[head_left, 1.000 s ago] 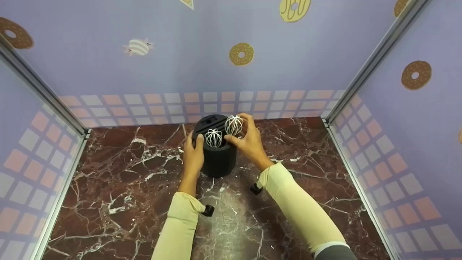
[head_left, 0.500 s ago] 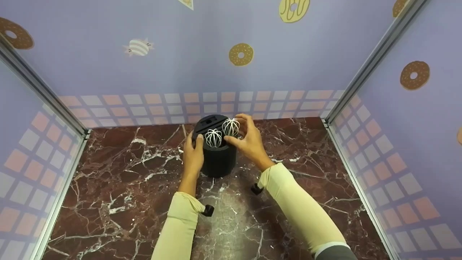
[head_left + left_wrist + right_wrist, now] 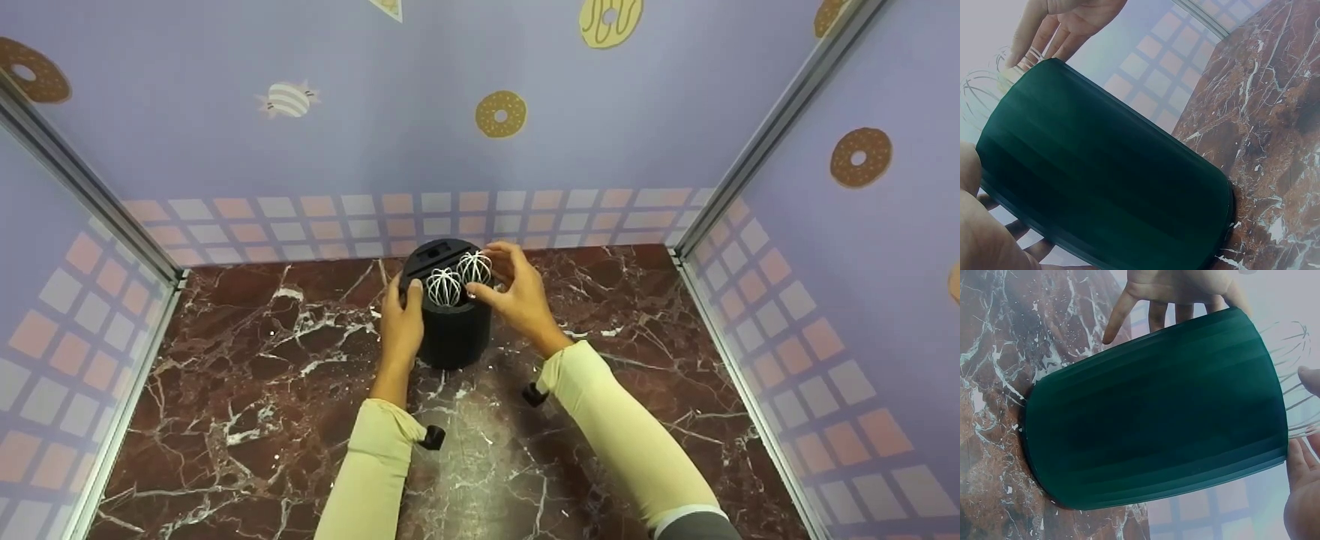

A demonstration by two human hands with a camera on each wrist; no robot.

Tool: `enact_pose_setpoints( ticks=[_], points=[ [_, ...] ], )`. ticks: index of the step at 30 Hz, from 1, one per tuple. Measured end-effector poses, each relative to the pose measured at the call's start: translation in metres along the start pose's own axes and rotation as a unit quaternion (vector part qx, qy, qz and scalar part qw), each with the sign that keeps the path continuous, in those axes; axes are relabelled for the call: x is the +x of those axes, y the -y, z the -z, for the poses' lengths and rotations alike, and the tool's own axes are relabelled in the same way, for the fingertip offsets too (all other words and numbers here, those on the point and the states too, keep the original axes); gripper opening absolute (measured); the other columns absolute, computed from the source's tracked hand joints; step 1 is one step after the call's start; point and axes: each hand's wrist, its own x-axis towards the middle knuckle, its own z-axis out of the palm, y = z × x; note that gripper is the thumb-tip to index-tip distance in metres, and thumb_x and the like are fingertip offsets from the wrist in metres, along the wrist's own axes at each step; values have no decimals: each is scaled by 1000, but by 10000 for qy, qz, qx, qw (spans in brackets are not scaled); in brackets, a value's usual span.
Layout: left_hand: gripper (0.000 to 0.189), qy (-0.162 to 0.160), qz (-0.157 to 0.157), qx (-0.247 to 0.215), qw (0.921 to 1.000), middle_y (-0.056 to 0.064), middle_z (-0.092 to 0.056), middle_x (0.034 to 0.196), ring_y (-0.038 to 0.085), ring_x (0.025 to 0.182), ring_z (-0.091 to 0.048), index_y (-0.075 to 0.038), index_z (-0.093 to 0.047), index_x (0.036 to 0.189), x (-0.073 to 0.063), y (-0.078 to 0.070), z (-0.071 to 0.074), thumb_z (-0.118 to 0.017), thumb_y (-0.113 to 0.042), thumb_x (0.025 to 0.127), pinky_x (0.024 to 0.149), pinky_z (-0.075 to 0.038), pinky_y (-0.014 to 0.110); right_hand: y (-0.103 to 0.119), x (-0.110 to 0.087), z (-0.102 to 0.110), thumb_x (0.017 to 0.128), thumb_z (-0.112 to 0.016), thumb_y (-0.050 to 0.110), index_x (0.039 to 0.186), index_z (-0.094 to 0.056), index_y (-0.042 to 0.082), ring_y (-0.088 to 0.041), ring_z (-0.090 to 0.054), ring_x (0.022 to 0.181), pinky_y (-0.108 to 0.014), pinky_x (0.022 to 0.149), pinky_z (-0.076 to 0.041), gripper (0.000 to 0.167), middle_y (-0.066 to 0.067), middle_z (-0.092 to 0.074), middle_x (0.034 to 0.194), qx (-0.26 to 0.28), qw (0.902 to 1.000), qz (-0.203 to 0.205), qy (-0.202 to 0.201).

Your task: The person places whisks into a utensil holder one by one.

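Observation:
A dark ribbed cylindrical utensil holder [image 3: 454, 337] stands upright on the marble-patterned surface; it looks green in both wrist views. Its top has a bar dividing it and a slotted section at the back. Two whisks stand in the front section, wire heads up: a left whisk [image 3: 444, 288] and a right whisk [image 3: 474, 268]. My left hand [image 3: 402, 322] grips the holder's left side, thumb at the rim and fingers [image 3: 1157, 315] spread along the wall. At the right rim, my right hand [image 3: 521, 296] holds the right whisk's wires between thumb and fingers. The whisks' handles are hidden inside.
Lilac walls with a checked border surround the surface; the back wall [image 3: 360, 150] is just behind the holder. Metal rails run along the left wall's base [image 3: 127, 397] and the right wall's base [image 3: 739, 390]. A small black device [image 3: 433, 437] sits at the left cuff.
The right whisk has shifted left and lower, closer to the left whisk. My right index finger has moved left with it. My left hand and the holder stay in place.

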Motion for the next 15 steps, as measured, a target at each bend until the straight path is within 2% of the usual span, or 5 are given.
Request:
enact_pose_setpoints(
  ticks=[5,11,15],
  points=[
    [59,0,30,101,9999,18,-43,162,38,150,-39,-14,-45,161,-1,1,1,-51,-44,110,123,-30,54,-8,-2,-2,82,-92,6,141,-53,-5,-32,-62,130,-34,113,-47,71,-17,-65,137,24,9999,31,116],
    [60,-1,45,184,9998,19,-42,163,39,151,-38,-16,-43,162,-2,0,1,-49,-46,110,122,-30,56,-8,-3,-2,80,-93,4,145,-49,-3,-31,-60,134,-30,115,-45,79,-19,-61,140,-177,9996,-80,209],
    [60,-23,29,192,9998,18,-42,163,37,151,-38,-16,-43,162,-1,0,-2,-48,-46,110,123,-30,54,-7,-1,-1,79,-93,3,148,-46,-3,-38,-57,136,-31,115,-45,84,-20,-58,144,-245,9993,-207,168]
  ],
)
